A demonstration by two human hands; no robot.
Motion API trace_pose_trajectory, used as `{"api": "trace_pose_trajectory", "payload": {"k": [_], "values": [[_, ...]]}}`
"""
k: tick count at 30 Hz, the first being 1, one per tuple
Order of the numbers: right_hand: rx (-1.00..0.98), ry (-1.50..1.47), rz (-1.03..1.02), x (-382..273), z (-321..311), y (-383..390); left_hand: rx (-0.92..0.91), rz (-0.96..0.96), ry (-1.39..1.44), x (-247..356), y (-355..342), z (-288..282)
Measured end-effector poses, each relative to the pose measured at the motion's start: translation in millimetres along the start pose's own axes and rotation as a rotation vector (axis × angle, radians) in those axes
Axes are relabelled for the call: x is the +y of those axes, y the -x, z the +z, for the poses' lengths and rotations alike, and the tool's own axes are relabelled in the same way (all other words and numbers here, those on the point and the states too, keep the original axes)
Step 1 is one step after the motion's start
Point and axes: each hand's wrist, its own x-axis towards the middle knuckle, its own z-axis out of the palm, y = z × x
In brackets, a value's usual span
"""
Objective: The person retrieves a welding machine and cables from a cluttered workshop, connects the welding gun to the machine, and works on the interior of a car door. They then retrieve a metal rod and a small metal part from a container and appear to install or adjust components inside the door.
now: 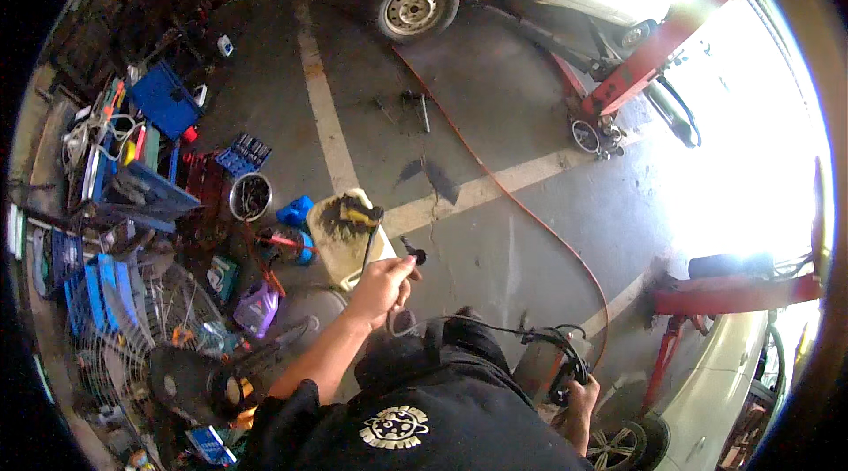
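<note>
My left hand (382, 288) is raised in front of me, its fingers closed on the end of a dark cable. A small black end piece (412, 250) sticks out above the fingertips; its exact kind I cannot make out. From below that hand the cable (459, 318) runs across my body to the right. There, my right hand (580, 396) is closed around a bundle of black cable loops (570, 356). Just beyond the left hand stands a cream plastic tub (329, 261) with dark grime inside. A yellow-and-black handled tool (358, 214) lies across it.
Clutter fills the left: a wire fan guard (155, 330), purple jug (257, 309), round metal bowl (251, 197) and blue socket case (243, 155). An orange hose (495, 179) crosses the floor. A truck wheel (413, 7), red lift post (654, 47) and light-coloured car (707, 383) surround the area.
</note>
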Motion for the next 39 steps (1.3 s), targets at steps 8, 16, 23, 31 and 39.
{"api": "trace_pose_trajectory", "payload": {"k": [8, 16, 23, 31, 39], "values": [[-0.132, 0.113, -0.128, -109.1, 123.7, -230.7, 0.216, 0.1, 0.106, 89.2, -173.5, -37.9], [-0.501, 0.745, -0.534, -333.0, 285.5, -397.9, 0.562, 0.164, -0.026, 161.3, -224.3, -78.1], [-0.708, 0.93, -0.796, -520.9, 476.7, -433.3, 0.731, 0.201, 0.325, 218.4, -285.3, -159.8], [-0.799, 0.721, -0.901, -639.5, 679.5, -445.6, 0.903, 0.301, 0.401, 349.6, -312.9, -290.3], [-0.876, 0.928, -0.828, -732.4, 896.6, -389.4, 0.953, 0.317, 0.274, 471.3, -338.4, -438.8]]}}
